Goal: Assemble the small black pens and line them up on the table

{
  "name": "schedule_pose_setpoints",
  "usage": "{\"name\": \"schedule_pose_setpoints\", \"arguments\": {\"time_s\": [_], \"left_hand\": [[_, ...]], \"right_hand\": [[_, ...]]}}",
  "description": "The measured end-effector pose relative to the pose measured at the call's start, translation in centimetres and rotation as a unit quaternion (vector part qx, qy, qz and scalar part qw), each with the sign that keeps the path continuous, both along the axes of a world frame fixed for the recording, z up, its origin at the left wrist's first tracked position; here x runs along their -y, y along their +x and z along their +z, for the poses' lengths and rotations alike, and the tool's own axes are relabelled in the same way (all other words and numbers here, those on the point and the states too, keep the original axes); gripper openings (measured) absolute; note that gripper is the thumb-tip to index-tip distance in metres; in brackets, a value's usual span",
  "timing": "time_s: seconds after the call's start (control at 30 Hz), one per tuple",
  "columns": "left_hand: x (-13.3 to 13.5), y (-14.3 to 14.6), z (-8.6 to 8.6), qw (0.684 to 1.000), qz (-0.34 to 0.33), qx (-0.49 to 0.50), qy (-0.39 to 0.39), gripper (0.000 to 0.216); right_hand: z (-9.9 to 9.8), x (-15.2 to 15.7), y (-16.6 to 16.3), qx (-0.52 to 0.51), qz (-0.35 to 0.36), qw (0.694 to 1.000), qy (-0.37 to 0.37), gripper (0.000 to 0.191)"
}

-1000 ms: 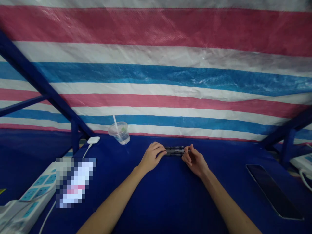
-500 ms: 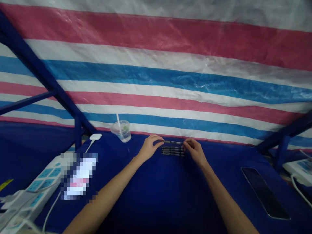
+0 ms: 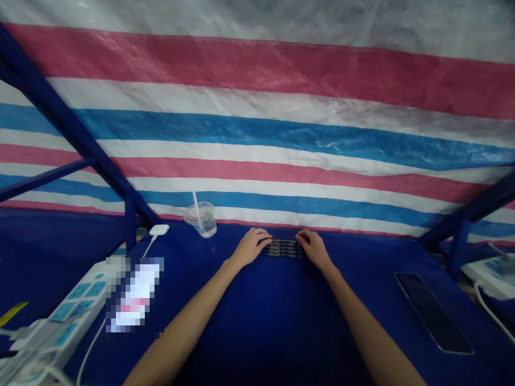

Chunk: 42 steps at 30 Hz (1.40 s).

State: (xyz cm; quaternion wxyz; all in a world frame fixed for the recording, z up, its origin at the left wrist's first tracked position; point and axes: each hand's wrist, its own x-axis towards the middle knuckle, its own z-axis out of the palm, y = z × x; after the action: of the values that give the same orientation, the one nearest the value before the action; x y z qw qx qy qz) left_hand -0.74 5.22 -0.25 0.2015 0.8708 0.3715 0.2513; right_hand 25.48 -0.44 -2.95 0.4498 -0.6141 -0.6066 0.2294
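Alas, black pens (image 3: 284, 247) between left hand (image 3: 251, 246) and right hand (image 3: 314, 249), print unreadable

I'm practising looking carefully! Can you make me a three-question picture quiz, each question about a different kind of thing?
1. How do the pens lie between the left hand and the right hand?
A) Standing in a mug
B) Flat, side by side
C) Scattered far apart

2. Where is the clear plastic cup?
A) On a phone
B) Inside the right hand
C) Near the far edge, left of the hands

3. What colour is the table surface?
A) Blue
B) Green
C) Yellow

Answers:
1. B, the pens form a tight, flat row.
2. C, the cup stands beyond the left hand.
3. A, blue shows all around the arms.
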Motion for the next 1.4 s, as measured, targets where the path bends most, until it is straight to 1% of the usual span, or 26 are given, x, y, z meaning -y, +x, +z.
{"name": "schedule_pose_setpoints", "arguments": {"time_s": [0.07, 0.1, 0.17, 0.2, 0.23, 0.3, 0.4, 0.53, 0.77, 0.97, 1.03, 1.1, 1.2, 1.3, 1.4], "left_hand": [[0.3, 0.0, 0.2, 1.000, -0.017, -0.015, -0.006, 0.037], [0.5, 0.1, 0.3, 0.999, -0.030, -0.027, -0.007, 0.050], [0.9, 0.3, 0.3, 0.997, -0.059, -0.050, -0.006, 0.076], [1.2, 0.4, 0.3, 0.996, -0.071, -0.056, -0.003, 0.083], [1.4, 0.5, 0.1, 0.995, -0.078, -0.057, 0.001, 0.084], [1.7, 0.7, -0.2, 0.996, -0.080, -0.049, 0.009, 0.074], [2.1, 0.7, -0.5, 0.997, -0.068, -0.036, 0.026, 0.058], [2.6, 0.7, -0.4, 0.995, -0.081, -0.031, 0.045, 0.051], [3.7, 0.6, 0.5, 0.992, -0.113, -0.026, 0.055, 0.055], [4.1, 0.6, 1.0, 0.990, -0.120, -0.041, 0.055, 0.061], [4.2, 0.6, 1.2, 0.991, -0.117, -0.034, 0.050, 0.056], [4.1, 0.6, 1.3, 0.993, -0.111, -0.023, 0.042, 0.046], [4.1, 0.5, 1.3, 0.994, -0.105, -0.003, 0.040, 0.034], [4.0, 0.6, 1.2, 0.993, -0.106, 0.010, 0.043, 0.029], [4.0, 0.6, 1.3, 0.993, -0.108, 0.007, 0.044, 0.028]], "right_hand": [[0.2, 0.7, -0.2, 0.017, 0.023, 1.000, -0.003, 0.033], [0.3, 1.1, -0.4, 0.031, 0.036, 0.999, -0.004, 0.037], [0.2, 2.0, -0.8, 0.094, 0.066, 0.993, -0.005, 0.052], [0.1, 2.4, -1.0, 0.126, 0.078, 0.989, -0.004, 0.058], [0.1, 2.8, -1.2, 0.157, 0.088, 0.984, -0.001, 0.063], [-0.1, 3.4, -1.5, 0.197, 0.099, 0.975, 0.010, 0.064], [-0.1, 4.0, -1.9, 0.221, 0.105, 0.969, 0.032, 0.054], [0.4, 4.8, -1.9, 0.233, 0.120, 0.963, 0.056, 0.044], [2.0, 6.1, -1.9, 0.242, 0.165, 0.954, 0.061, 0.041], [2.3, 6.3, -2.6, 0.251, 0.166, 0.949, 0.093, 0.048], [2.3, 6.3, -2.8, 0.251, 0.163, 0.949, 0.104, 0.044], [2.4, 6.4, -2.9, 0.254, 0.167, 0.946, 0.110, 0.038], [2.5, 6.5, -3.1, 0.263, 0.184, 0.941, 0.111, 0.024], [2.4, 6.6, -3.2, 0.269, 0.188, 0.938, 0.109, 0.012], [2.1, 6.6, -3.2, 0.273, 0.189, 0.937, 0.104, 0.008]]}}
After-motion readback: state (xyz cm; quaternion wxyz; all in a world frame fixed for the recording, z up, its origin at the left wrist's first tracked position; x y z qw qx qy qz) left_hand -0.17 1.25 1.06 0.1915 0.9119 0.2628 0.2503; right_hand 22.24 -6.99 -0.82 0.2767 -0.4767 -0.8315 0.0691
